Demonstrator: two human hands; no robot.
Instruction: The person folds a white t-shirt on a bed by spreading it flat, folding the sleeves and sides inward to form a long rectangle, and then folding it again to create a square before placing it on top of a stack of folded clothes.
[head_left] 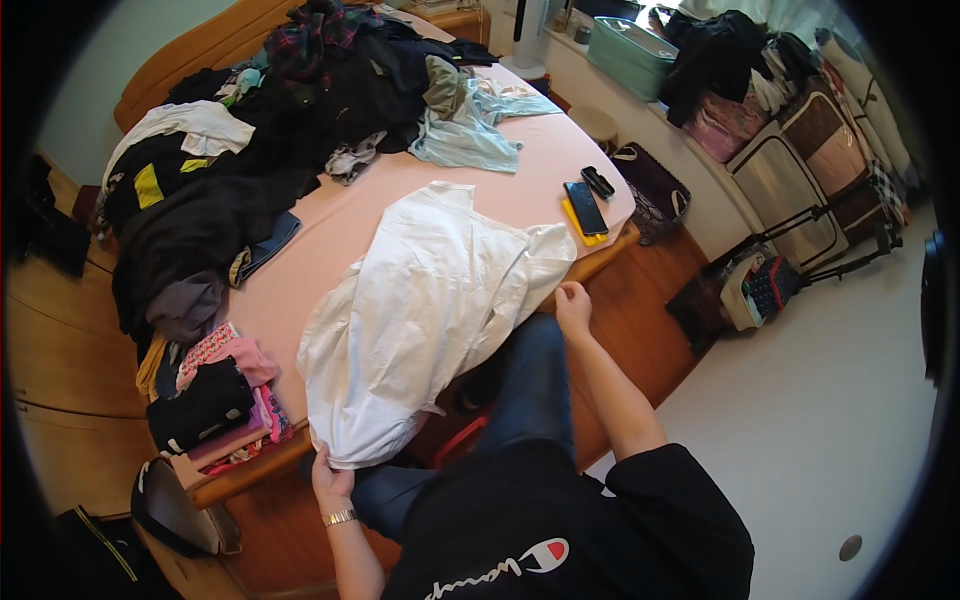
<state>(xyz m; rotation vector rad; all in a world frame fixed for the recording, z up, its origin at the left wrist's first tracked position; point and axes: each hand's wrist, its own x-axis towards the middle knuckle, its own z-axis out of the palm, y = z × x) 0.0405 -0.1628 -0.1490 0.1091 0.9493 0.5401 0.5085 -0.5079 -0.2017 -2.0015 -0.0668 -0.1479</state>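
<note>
A white shirt (415, 285) lies spread over the front of the bed, rumpled, with its lower part hanging over the edge toward my knees. My left hand (332, 482), with a metal watch on the wrist, is closed on the shirt's near left corner. At the shirt's right edge, beside the wooden bed rail, my right hand (573, 308) is pinched closed on the fabric. Its fingertips are partly hidden.
Dark clothes (230, 200) are heaped on the bed's left and far side. A folded stack (215, 400) sits near left. Light blue clothing (465, 135) lies farther back. On the right are a phone (585, 208), a black case (598, 182) and a folding cart (790, 260).
</note>
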